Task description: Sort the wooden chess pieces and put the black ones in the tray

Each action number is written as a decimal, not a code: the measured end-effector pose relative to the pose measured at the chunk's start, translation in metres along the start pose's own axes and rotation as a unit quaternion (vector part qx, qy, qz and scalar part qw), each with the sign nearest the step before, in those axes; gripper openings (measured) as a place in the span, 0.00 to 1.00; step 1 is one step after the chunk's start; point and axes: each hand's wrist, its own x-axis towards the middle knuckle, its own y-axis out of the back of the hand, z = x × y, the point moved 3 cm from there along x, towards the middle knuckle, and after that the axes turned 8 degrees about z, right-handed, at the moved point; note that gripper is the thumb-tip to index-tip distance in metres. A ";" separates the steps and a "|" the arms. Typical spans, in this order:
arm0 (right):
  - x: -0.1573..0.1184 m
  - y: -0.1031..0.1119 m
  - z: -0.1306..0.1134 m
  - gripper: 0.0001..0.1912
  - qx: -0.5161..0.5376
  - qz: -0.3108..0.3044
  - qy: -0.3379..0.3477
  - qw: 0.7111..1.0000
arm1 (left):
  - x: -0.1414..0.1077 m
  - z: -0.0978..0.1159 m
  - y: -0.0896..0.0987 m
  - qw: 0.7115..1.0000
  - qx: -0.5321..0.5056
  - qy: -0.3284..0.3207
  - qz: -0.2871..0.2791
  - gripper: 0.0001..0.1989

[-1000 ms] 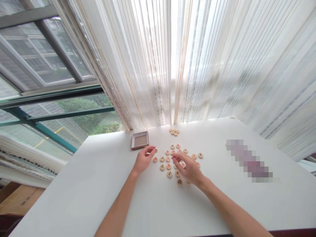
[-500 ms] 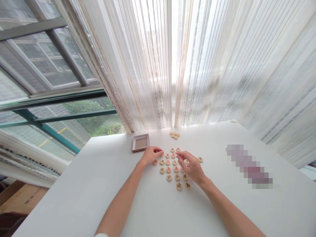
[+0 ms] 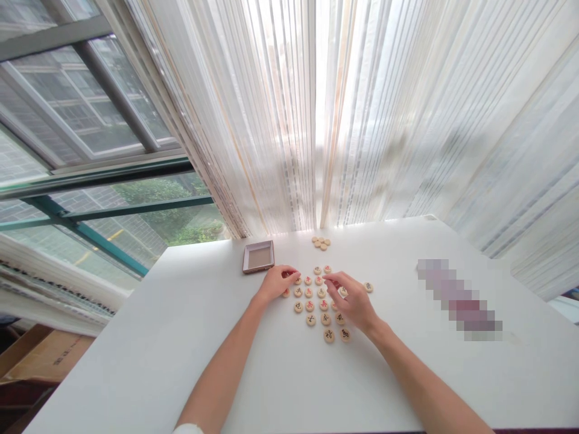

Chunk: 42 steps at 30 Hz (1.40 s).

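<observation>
Round wooden xiangqi pieces (image 3: 309, 292) with red or black characters lie in staggered rows on the white table (image 3: 253, 374). My left hand (image 3: 277, 283) is at the left end of the upper rows, its thumb and fingertips closed at the edge of a black-marked piece (image 3: 297, 279). Another piece is partly hidden under that hand. My right hand (image 3: 353, 300) hovers over the right side of the rows. Its forefinger points at a red-marked piece (image 3: 319, 280), with the thumb held apart below. Some pieces are partly covered by this hand.
An open shallow box (image 3: 259, 257) stands behind my left hand. Several blank-faced pieces (image 3: 321, 242) are clustered at the back edge. A single piece (image 3: 368, 287) lies right of my right hand. Farther right is a pixelated patch. Curtains (image 3: 289, 120) hang behind the table.
The view has shifted slightly, so the table contents appear a little higher. More of the piece by my left fingertips shows. Both hands have otherwise barely moved.
</observation>
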 end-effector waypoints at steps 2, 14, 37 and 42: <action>0.000 0.000 0.000 0.08 0.001 -0.002 -0.003 1.000 | 0.000 -0.001 0.002 1.000 -0.001 -0.001 0.003 0.18; 0.001 0.002 0.001 0.10 -0.002 0.004 -0.024 1.000 | -0.013 -0.001 0.010 0.998 -0.011 -0.034 -0.050 0.25; 0.018 0.035 0.018 0.12 -0.057 0.098 -0.050 0.992 | -0.019 0.002 0.009 0.997 -0.023 -0.053 -0.048 0.16; 0.021 0.043 0.025 0.14 -0.070 0.118 -0.062 0.989 | -0.019 0.000 0.008 0.998 -0.034 -0.041 -0.039 0.18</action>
